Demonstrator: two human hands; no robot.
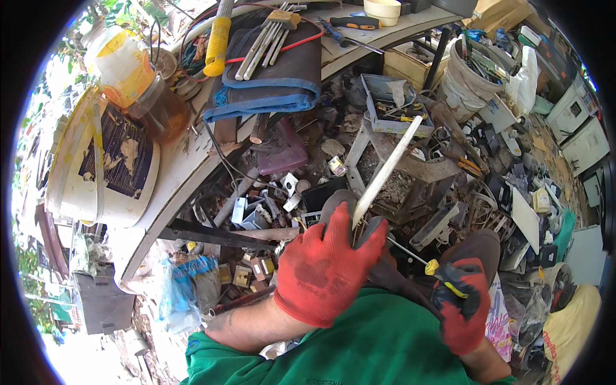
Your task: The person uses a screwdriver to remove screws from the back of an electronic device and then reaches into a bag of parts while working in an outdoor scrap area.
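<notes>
My left hand (328, 268), in a red work glove with dark fingertips, is closed around the lower end of a long, pale, narrow strip (389, 168). The strip slants up and to the right; its material is unclear, and the fingers hide its base. Closed round a yellow-handled screwdriver (432, 267) is my right hand (463, 307), gloved the same way. The screwdriver's thin metal shaft points up and left toward the left hand's fingers. Whether its tip touches anything there is hidden. Both hands are above my lap.
A curved worktable (183, 168) at the left and back bears a white bucket (74, 192), a folded dark cloth (276, 83) and metal rods (264, 50). Scrap parts, a grey tray (420, 128) and a bucket of scrap (459, 96) crowd the ground ahead and right.
</notes>
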